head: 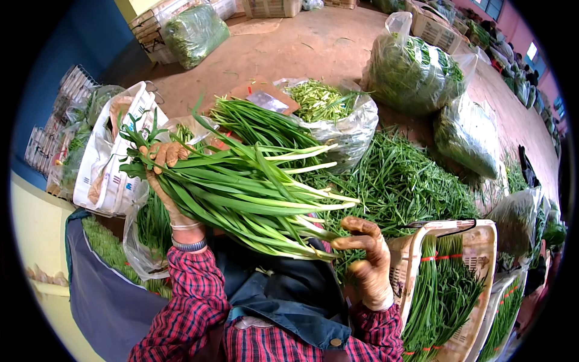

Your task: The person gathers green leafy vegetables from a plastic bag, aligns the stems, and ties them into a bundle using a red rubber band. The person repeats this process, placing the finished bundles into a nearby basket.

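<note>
My left hand [165,156], in a stained thin glove, is closed around the leafy end of a bunch of garlic chives [235,181]. The bunch lies across the view above my lap, its pale stem ends fanned out to the right. My right hand [368,258], gloved too, has its fingers spread and curled beside the lower stem ends; no stem shows plainly between them. Behind the held bunch lies a pile of more chives [267,126]. To its right stands a clear plastic bag [357,131] with pale cut stem pieces.
Loose green leaves [402,181] heap on the floor ahead. A plastic crate [484,271] of bundles tied with red bands stands at my right, a white crate [108,181] at my left. Filled plastic bags [411,77] sit farther off. A dark cloth [113,294] partly covers greens at lower left.
</note>
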A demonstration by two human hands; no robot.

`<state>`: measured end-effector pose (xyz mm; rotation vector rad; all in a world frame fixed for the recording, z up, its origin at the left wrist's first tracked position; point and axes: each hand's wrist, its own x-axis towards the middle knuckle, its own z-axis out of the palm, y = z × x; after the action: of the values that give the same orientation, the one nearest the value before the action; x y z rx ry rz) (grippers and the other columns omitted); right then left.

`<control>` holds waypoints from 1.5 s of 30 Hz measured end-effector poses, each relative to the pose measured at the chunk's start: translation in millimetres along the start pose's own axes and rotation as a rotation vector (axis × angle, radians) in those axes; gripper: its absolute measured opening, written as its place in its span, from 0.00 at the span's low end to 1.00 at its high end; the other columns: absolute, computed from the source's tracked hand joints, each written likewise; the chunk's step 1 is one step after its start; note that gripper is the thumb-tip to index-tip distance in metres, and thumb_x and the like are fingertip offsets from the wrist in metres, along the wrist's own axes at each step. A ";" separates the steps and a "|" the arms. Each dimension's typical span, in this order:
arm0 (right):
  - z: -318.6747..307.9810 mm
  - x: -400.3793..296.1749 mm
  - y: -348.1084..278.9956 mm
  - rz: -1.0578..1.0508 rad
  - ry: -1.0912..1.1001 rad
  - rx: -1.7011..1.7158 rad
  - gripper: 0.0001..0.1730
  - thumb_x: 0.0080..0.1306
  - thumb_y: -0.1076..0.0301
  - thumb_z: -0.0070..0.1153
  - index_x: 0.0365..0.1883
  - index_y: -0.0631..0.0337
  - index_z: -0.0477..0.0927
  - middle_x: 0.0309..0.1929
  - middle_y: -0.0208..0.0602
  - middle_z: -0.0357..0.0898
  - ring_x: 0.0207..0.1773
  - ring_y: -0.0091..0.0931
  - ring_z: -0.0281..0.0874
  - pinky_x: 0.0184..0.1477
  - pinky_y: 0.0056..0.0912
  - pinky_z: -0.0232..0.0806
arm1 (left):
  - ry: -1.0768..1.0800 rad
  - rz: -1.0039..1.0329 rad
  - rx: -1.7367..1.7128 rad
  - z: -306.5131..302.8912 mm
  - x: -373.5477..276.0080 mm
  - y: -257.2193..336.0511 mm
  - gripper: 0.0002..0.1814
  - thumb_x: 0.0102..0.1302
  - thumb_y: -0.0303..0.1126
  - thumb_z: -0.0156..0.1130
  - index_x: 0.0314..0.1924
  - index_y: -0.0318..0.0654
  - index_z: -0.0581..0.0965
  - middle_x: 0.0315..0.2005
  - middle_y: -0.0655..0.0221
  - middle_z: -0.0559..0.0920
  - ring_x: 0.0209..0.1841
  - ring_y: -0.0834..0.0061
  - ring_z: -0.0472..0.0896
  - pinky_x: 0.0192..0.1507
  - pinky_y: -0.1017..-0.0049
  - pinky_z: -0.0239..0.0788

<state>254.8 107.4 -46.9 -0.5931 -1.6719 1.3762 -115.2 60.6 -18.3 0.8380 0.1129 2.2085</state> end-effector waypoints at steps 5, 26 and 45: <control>20.3 14.0 -3.6 -0.294 0.001 -0.570 0.16 0.52 0.67 0.73 0.40 0.50 0.84 0.46 0.30 0.81 0.53 0.35 0.78 0.58 0.39 0.67 | -0.028 -0.026 -0.014 -0.3 -0.6 2.6 0.14 0.78 0.42 0.45 0.31 0.51 0.66 0.22 0.82 0.67 0.32 0.80 0.66 0.50 0.71 0.59; 34.6 -3.8 26.0 0.452 -0.007 0.386 0.12 0.60 0.80 0.66 0.43 0.63 0.85 0.49 0.35 0.82 0.55 0.27 0.77 0.58 0.31 0.69 | -0.151 -0.056 -0.158 13.0 -4.6 -6.3 0.08 0.78 0.39 0.45 0.37 0.50 0.64 0.28 0.80 0.65 0.37 0.78 0.64 0.57 0.70 0.54; 2.1 -8.5 5.0 0.279 -0.015 0.165 0.28 0.55 0.80 0.64 0.56 0.57 0.80 0.63 0.32 0.74 0.64 0.29 0.69 0.65 0.33 0.61 | 0.028 0.027 -0.055 3.5 -4.6 -0.9 0.11 0.78 0.42 0.47 0.35 0.51 0.66 0.22 0.83 0.67 0.31 0.80 0.65 0.49 0.73 0.58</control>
<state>256.6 100.8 -54.4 -0.7419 -1.5093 1.7027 -110.3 57.5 -18.3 0.7822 0.0541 2.2391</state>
